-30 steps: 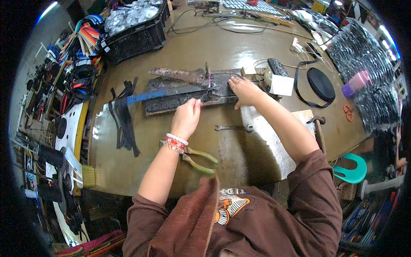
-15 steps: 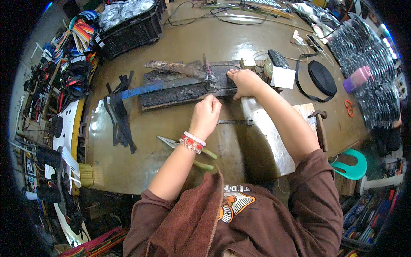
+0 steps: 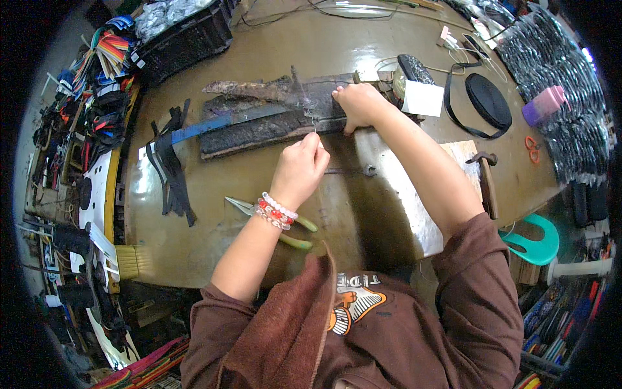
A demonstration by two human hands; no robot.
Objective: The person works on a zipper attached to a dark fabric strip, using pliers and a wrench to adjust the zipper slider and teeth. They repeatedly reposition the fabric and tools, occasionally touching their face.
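A dark, worn block (image 3: pixel 249 133) with a crusty top lies across the table in front of me. A blue strap (image 3: pixel 202 127) runs over its left part. My right hand (image 3: pixel 364 106) grips the block's right end, fingertips on the far side and thumb on the near side. My left hand (image 3: pixel 302 162) is closed in a pinch just in front of the block's near edge. From its fingertips a thin silvery wire (image 3: pixel 315 123) reaches up to the block; its far end is too small to make out. Below my left wrist lie green-handled pliers (image 3: pixel 297 242).
Black straps (image 3: pixel 170 168) lie at the left. A wrench (image 3: pixel 369 170) rests near my right forearm. Rightward are a white card (image 3: pixel 423 99), a black webbing roll (image 3: pixel 489 110), orange scissors (image 3: pixel 532 149) and a pink-purple bottle (image 3: pixel 543 106). A black crate (image 3: pixel 184 53) stands far left.
My left hand has drawn back slightly toward me from the block, and the thin wire now shows between them. My right hand keeps its grip. The whole view has shifted a little.
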